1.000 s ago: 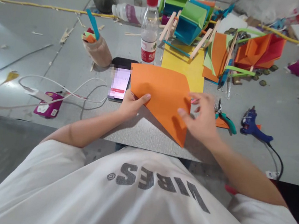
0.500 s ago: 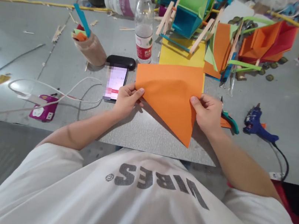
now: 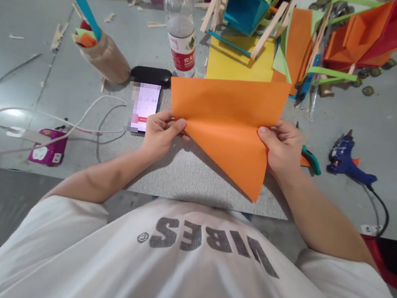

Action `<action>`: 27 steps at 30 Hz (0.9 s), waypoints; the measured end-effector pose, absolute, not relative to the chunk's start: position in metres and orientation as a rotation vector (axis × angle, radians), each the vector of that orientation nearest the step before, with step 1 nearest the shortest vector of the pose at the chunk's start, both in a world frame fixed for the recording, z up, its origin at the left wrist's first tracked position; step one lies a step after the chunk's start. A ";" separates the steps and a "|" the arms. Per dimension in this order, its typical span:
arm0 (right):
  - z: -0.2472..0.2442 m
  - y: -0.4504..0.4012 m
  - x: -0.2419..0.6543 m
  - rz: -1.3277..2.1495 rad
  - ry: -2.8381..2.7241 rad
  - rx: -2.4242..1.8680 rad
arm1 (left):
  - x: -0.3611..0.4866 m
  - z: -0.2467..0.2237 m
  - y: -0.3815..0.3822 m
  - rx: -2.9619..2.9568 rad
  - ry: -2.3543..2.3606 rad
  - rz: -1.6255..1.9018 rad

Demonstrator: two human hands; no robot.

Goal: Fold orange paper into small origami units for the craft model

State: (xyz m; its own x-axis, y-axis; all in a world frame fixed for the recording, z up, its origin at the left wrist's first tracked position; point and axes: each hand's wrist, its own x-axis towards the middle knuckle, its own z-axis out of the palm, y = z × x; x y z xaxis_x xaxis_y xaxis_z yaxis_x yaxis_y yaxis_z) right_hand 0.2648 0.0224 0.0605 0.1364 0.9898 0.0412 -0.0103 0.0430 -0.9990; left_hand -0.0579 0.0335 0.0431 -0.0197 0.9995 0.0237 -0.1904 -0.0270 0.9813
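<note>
An orange sheet of paper (image 3: 227, 108) is held up in front of me, bent across its middle, with its lower part narrowing to a point at the right. My left hand (image 3: 163, 131) pinches its left edge, thumb on top and fingers behind. On the right edge my right hand (image 3: 282, 144) grips it the same way. Behind the orange sheet lies a yellow sheet (image 3: 233, 67), partly covered. Pliers with green handles (image 3: 311, 158) lie just right of my right hand, and a phone (image 3: 145, 106) is close to my left hand.
A plastic bottle (image 3: 180, 32), a black case (image 3: 151, 76) and a cup of paper strips (image 3: 107, 58) stand at the left. Paper-and-stick models (image 3: 245, 9) occupy the back. A blue glue gun (image 3: 349, 159) lies right; a white cable (image 3: 54, 115) crosses the left.
The orange sheet now bends more sharply across the middle, and its top edge spreads wider. My hands have moved slightly apart. My view has shifted a little, so the background sits higher.
</note>
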 end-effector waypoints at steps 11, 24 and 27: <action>0.072 0.026 0.277 1.272 -1.166 -1.249 | -0.068 0.055 0.030 1.194 1.155 1.437; 0.070 0.013 0.287 0.796 -1.642 -1.012 | -0.063 0.052 0.030 1.168 1.124 1.320; 0.066 0.008 0.279 0.652 -1.609 -1.102 | -0.060 0.058 0.025 1.163 1.128 1.290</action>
State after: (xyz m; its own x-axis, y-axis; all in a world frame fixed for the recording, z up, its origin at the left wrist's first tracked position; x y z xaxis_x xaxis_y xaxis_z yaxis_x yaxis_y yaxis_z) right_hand 0.2787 0.0078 0.0659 -0.0456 0.8955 0.4426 0.3348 0.4312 -0.8378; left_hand -0.0599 0.0253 0.0577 -0.0126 0.9991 0.0399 -0.0938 -0.0409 0.9947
